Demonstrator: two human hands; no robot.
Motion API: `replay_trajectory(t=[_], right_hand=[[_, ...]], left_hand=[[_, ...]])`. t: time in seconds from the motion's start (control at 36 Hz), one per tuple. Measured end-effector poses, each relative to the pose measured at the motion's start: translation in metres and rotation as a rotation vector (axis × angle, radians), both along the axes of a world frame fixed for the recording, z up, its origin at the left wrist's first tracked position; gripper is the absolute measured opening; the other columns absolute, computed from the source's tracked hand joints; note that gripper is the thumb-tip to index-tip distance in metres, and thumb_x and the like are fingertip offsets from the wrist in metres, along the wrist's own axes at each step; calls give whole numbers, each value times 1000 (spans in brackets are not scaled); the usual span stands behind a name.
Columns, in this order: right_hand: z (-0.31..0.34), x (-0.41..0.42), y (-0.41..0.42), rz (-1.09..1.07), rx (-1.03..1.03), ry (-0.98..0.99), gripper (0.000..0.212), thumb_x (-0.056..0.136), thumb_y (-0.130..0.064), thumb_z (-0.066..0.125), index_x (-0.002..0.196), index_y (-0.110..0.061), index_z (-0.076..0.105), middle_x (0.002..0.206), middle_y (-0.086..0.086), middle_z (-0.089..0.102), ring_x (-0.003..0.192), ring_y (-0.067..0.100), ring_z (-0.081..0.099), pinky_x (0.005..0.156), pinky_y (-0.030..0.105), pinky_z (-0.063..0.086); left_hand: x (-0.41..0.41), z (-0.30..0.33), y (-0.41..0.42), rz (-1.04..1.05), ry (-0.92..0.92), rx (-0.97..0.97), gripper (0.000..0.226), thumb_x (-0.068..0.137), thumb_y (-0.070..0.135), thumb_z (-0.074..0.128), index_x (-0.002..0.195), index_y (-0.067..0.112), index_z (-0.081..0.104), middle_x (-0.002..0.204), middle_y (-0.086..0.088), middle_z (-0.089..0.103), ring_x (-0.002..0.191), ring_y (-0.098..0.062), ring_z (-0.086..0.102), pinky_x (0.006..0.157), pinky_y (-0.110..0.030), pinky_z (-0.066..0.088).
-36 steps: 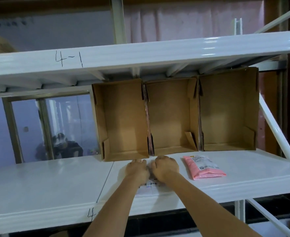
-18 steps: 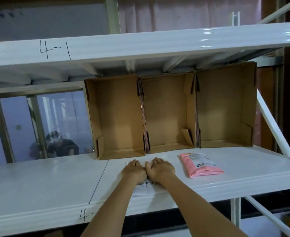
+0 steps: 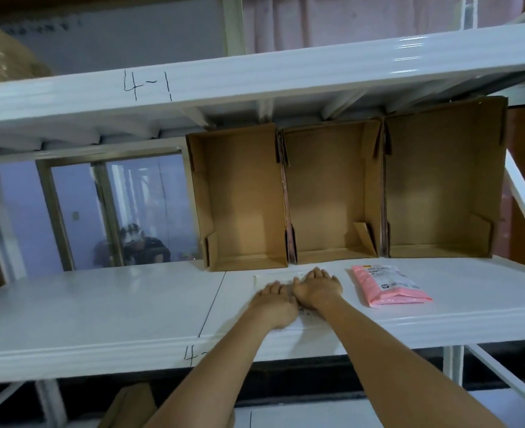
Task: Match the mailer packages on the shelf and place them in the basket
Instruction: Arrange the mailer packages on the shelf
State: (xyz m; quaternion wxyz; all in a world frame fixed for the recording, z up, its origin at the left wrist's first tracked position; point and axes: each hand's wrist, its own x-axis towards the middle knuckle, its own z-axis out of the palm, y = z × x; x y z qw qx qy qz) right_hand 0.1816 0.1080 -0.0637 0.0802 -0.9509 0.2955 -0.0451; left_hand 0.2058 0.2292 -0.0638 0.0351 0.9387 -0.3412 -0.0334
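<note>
A white mailer lies near the shelf front edge, mostly hidden under both hands. Since a second ago the fingers have uncurled. Left hand and right hand press flat on it, touching. A pink mailer lies just right.

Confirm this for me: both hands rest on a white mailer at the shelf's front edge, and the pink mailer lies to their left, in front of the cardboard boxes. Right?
Not quite. The head view shows the pink mailer lying to the right of the left hand and right hand, not the left. The rest holds: white mailer, cardboard boxes behind.
</note>
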Motion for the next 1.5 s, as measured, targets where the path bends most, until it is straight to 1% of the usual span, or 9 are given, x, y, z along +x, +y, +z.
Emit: replay_trajectory(t=[0.14,0.25,0.33,0.47,0.64,0.86,1.03,1.25,1.5], right_hand=[[5,-8,11,71,54,-83,67,100,-47,8,154,-8,19,162,8,10,149,21,11,121,41,5],[10,-29,40,306,217,-144,64,101,-53,8,152,-22,31,162,-4,13,145,20,26,117,38,21],[8,-41,50,367,208,-149,66,100,-55,4,147,-25,37,153,3,38,133,23,42,107,38,34],[2,-55,38,380,59,-78,58,102,-44,23,154,-19,15,158,9,24,145,25,23,114,40,26],[-3,-70,18,298,-26,53,65,102,-48,10,156,-11,3,163,3,-2,150,18,-2,122,36,4],[1,-75,18,338,-32,78,76,98,-57,18,155,-8,5,163,8,0,150,23,1,122,41,10],[25,-60,11,255,44,72,60,90,-58,28,119,-17,60,124,6,61,108,22,57,97,41,43],[24,-29,22,255,-38,-252,48,101,-39,26,127,-14,56,133,10,54,122,27,49,102,37,38],[12,-21,28,363,168,-146,58,103,-45,9,153,-21,27,160,-2,23,146,12,22,116,31,18]], left_hand=[[-18,2,18,-21,10,-48,57,103,33,16,154,13,3,162,-3,-1,149,-17,3,122,-34,7],[-18,2,19,65,-15,-121,51,98,30,35,147,19,34,147,-7,43,130,-24,45,108,-36,37],[-22,8,15,78,-24,-107,43,97,27,45,139,19,45,135,-7,55,120,-22,53,103,-33,41],[-22,8,18,-8,-16,-151,53,98,32,38,149,20,29,153,-2,34,135,-19,39,113,-33,31],[-14,4,40,7,-26,-43,56,103,37,11,154,15,2,162,1,-4,149,-13,-2,121,-39,3],[-17,6,46,20,-11,-26,56,103,36,13,154,14,7,162,-1,2,149,-16,4,121,-43,4],[-14,21,30,93,-80,-66,51,96,34,33,143,12,33,149,-8,31,133,-28,34,108,-40,31],[1,18,-8,94,-118,-177,52,94,32,47,142,14,36,144,-6,42,131,-23,40,108,-33,35],[16,5,-11,-30,-27,-133,65,95,34,49,153,25,18,159,2,20,143,-16,27,118,-31,23]])
